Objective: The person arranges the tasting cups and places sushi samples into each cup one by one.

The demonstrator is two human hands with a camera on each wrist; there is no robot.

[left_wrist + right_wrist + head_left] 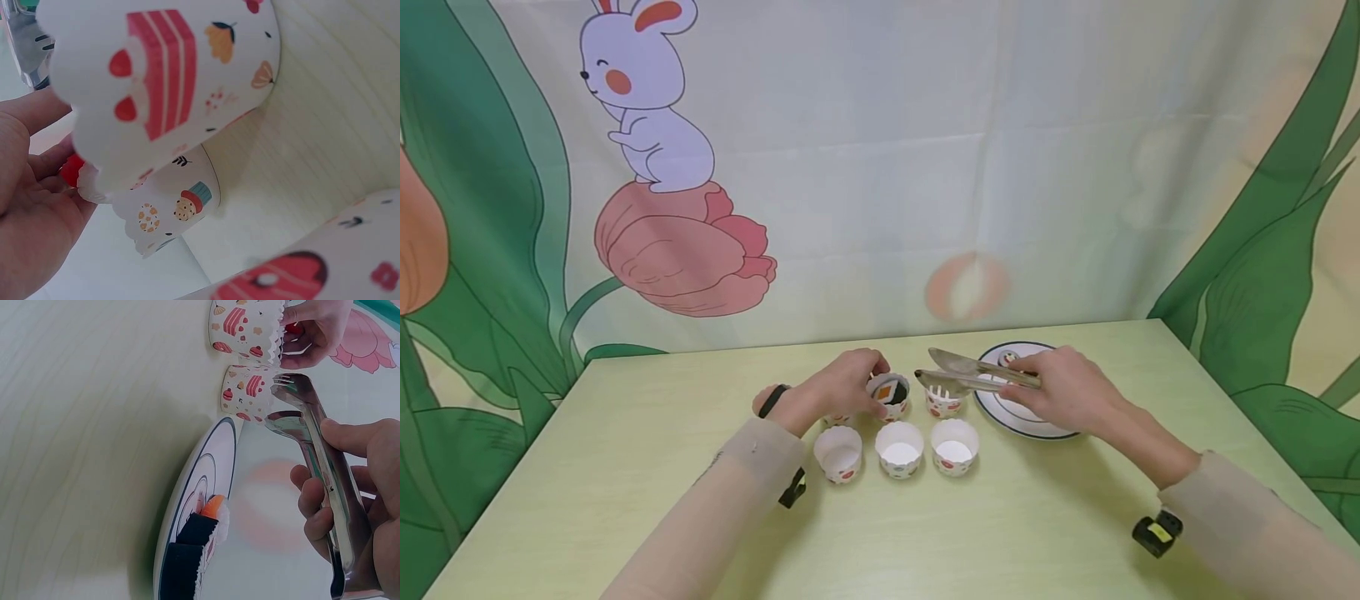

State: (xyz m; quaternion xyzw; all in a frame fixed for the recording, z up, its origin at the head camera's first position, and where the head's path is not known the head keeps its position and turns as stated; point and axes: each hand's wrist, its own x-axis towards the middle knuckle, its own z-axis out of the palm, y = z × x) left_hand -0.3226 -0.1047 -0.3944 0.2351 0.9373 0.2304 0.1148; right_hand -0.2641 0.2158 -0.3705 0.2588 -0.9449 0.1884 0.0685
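My left hand (842, 383) holds a patterned paper cup (895, 410) in the back row, thumb at its front and fingers at its rear rim. In that cup lies a sushi roll piece (891, 392) with black seaweed and an orange centre. A red bit (72, 170) shows beside the fingers in the left wrist view. My right hand (1067, 387) grips metal tongs (331, 487); their two ends stand apart with nothing between them, over the back right paper cup (943, 406). Below the tongs' handle is the white, blue-rimmed plate (1041, 431), with dark sushi rolls (182, 569) on it.
Three white cups stand in the front row: left (838, 454), middle (899, 450) and right (955, 447). Another cup (837, 419) at back left is mostly behind my left hand. A printed curtain (865, 167) hangs along the table's (925, 542) far edge.
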